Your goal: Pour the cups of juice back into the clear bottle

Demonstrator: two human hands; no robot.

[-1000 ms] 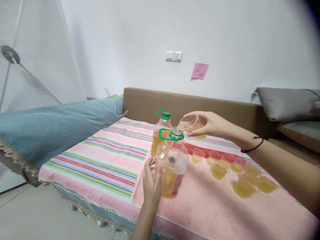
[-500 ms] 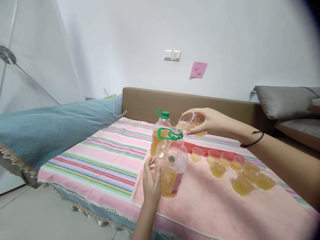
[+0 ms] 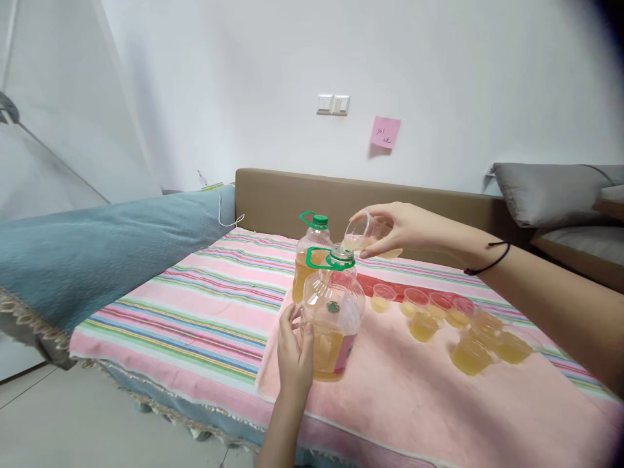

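My left hand (image 3: 296, 354) is wrapped round the left side of a clear plastic jug (image 3: 334, 305), uncapped, with a green ring handle at its neck and yellow liquid in its lower part. In my right hand (image 3: 397, 227) is a clear plastic cup (image 3: 361, 233), tipped on its side with its rim at the jug's mouth; pale yellow liquid lies along its lower wall. Behind stands a second jug (image 3: 307, 263) with a green cap. To the right, several cups of yellow liquid (image 3: 423, 325) stand on a pink cloth (image 3: 380, 396).
A red strip (image 3: 400, 289) lies behind the cups. The striped bed cover (image 3: 195, 292) spreads left, beside a blue-covered backrest (image 3: 121, 227). A brown headboard (image 3: 292, 192) runs along the wall. Grey pillows (image 3: 550, 195) are stacked at the right. A white cable (image 3: 221, 211) trails at the back left.
My right hand has tilted the cup a little, and its rim sits closer over the jug's mouth. My left hand keeps its hold. The whole view has shifted slightly.
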